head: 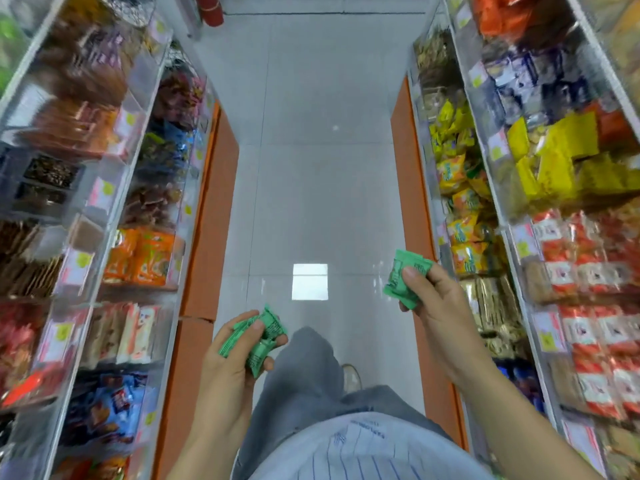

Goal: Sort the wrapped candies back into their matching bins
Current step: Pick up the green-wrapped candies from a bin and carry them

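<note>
My left hand (228,358) is closed around a small bunch of green wrapped candies (263,336), held low over the aisle floor in front of my body. My right hand (429,299) pinches another green wrapped candy pack (403,277) between thumb and fingers, raised a little higher and closer to the right-hand shelves. Clear acrylic bins of wrapped snacks line both sides: orange packs (145,258) on the left, yellow-green packs (460,202) and red-white packs (588,278) on the right. A bin of green candies does not show in this view.
A grey tiled aisle floor (311,168) runs straight ahead between two shelf units with orange bases (204,258). My grey trouser leg and a shoe (351,375) are below. A red object (209,8) stands at the aisle's far end.
</note>
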A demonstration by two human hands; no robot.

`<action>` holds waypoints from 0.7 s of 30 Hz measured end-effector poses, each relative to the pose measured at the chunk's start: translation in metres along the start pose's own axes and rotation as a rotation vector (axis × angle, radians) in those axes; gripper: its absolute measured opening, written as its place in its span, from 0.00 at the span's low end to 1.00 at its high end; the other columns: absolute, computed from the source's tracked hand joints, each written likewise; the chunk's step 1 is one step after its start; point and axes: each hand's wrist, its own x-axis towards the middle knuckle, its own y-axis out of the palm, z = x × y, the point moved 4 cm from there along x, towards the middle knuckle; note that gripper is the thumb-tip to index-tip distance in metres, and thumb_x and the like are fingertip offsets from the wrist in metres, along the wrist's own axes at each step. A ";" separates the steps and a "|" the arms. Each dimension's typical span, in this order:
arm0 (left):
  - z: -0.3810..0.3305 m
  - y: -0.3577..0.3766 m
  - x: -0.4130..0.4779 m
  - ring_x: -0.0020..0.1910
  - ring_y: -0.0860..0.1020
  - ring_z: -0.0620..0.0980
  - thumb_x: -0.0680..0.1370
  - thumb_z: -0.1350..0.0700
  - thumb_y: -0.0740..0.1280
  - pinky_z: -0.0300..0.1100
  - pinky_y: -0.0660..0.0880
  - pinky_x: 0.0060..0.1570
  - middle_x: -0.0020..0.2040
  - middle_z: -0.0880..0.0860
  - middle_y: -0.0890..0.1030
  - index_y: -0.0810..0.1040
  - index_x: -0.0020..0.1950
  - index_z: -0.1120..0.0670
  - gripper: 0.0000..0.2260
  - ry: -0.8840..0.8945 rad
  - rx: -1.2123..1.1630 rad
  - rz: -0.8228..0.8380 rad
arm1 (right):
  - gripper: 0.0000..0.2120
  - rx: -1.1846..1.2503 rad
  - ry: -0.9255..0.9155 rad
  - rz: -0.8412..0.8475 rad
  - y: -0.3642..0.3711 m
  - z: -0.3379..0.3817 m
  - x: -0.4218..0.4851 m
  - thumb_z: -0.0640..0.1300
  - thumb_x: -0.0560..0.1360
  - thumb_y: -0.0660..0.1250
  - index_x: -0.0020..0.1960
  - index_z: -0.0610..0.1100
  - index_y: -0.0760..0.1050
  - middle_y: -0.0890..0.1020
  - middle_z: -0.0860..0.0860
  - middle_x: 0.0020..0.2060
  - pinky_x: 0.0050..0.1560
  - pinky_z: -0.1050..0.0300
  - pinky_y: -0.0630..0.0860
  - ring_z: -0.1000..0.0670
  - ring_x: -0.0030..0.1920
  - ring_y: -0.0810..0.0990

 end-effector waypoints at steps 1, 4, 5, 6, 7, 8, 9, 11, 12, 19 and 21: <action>-0.010 0.008 0.017 0.39 0.84 0.52 0.77 0.61 0.66 0.34 0.74 0.26 0.46 0.56 0.84 0.79 0.54 0.56 0.07 0.003 -0.005 -0.013 | 0.15 0.001 0.000 0.001 0.007 0.009 0.022 0.48 0.73 0.65 0.57 0.45 0.78 0.82 0.57 0.39 0.39 0.65 0.74 0.60 0.40 0.78; -0.044 0.035 0.075 0.39 0.84 0.51 0.78 0.61 0.65 0.34 0.74 0.27 0.45 0.55 0.85 0.79 0.53 0.55 0.06 0.021 -0.010 -0.027 | 0.15 -0.007 0.002 -0.002 0.028 0.028 0.086 0.50 0.71 0.65 0.55 0.45 0.78 0.82 0.57 0.38 0.40 0.64 0.74 0.60 0.40 0.78; -0.058 0.045 0.095 0.39 0.84 0.51 0.78 0.61 0.65 0.35 0.74 0.27 0.44 0.55 0.85 0.79 0.53 0.55 0.06 0.023 -0.004 -0.020 | 0.14 -0.014 0.001 -0.008 0.035 0.034 0.106 0.49 0.72 0.65 0.55 0.45 0.78 0.82 0.57 0.38 0.40 0.64 0.74 0.60 0.40 0.79; -0.074 0.057 0.116 0.39 0.84 0.51 0.78 0.61 0.65 0.35 0.73 0.27 0.44 0.54 0.84 0.79 0.53 0.55 0.06 0.028 0.003 -0.007 | 0.13 -0.014 -0.001 -0.017 0.043 0.040 0.127 0.48 0.72 0.65 0.55 0.45 0.78 0.83 0.57 0.38 0.39 0.64 0.74 0.60 0.39 0.79; -0.091 0.069 0.138 0.39 0.84 0.51 0.78 0.61 0.65 0.35 0.73 0.27 0.44 0.55 0.84 0.78 0.54 0.55 0.06 0.035 0.016 0.007 | 0.12 -0.008 -0.005 -0.033 0.049 0.045 0.149 0.47 0.73 0.65 0.54 0.45 0.79 0.83 0.56 0.38 0.38 0.65 0.74 0.60 0.39 0.79; -0.109 0.080 0.159 0.38 0.84 0.51 0.78 0.62 0.65 0.35 0.73 0.27 0.45 0.55 0.84 0.78 0.54 0.56 0.06 0.041 0.036 0.028 | 0.12 0.004 -0.008 -0.050 0.056 0.052 0.168 0.47 0.73 0.65 0.54 0.45 0.79 0.83 0.56 0.38 0.37 0.66 0.74 0.59 0.38 0.79; -0.129 0.093 0.177 0.38 0.84 0.51 0.78 0.62 0.65 0.35 0.72 0.27 0.45 0.55 0.84 0.78 0.54 0.56 0.07 0.048 0.047 0.055 | 0.12 0.017 -0.013 -0.064 0.061 0.060 0.186 0.47 0.72 0.65 0.53 0.45 0.79 0.83 0.55 0.37 0.36 0.66 0.74 0.59 0.37 0.79; -0.171 0.122 0.217 0.39 0.84 0.52 0.78 0.62 0.65 0.36 0.73 0.26 0.45 0.57 0.85 0.78 0.55 0.58 0.07 0.056 0.070 0.103 | 0.11 0.013 -0.010 -0.099 0.070 0.076 0.224 0.48 0.72 0.65 0.52 0.44 0.79 0.82 0.55 0.37 0.36 0.66 0.74 0.59 0.37 0.78; -0.189 0.135 0.233 0.40 0.84 0.53 0.78 0.62 0.65 0.36 0.73 0.27 0.46 0.57 0.85 0.77 0.56 0.58 0.08 0.058 0.087 0.132 | 0.11 0.018 -0.005 -0.115 0.074 0.082 0.240 0.47 0.73 0.65 0.52 0.44 0.79 0.81 0.56 0.36 0.36 0.66 0.74 0.58 0.37 0.78; -0.273 0.223 0.337 0.41 0.84 0.54 0.74 0.59 0.68 0.37 0.73 0.27 0.46 0.58 0.85 0.77 0.56 0.57 0.11 0.048 0.105 0.171 | 0.13 0.043 0.014 -0.205 0.085 0.129 0.367 0.48 0.74 0.65 0.55 0.42 0.79 0.81 0.55 0.38 0.38 0.64 0.75 0.59 0.38 0.79; -0.286 0.243 0.372 0.40 0.84 0.54 0.74 0.60 0.67 0.36 0.73 0.26 0.46 0.58 0.85 0.78 0.56 0.58 0.10 0.027 0.097 0.132 | 0.10 0.032 0.008 -0.217 0.091 0.146 0.415 0.46 0.76 0.65 0.53 0.42 0.79 0.82 0.55 0.36 0.38 0.62 0.74 0.60 0.36 0.79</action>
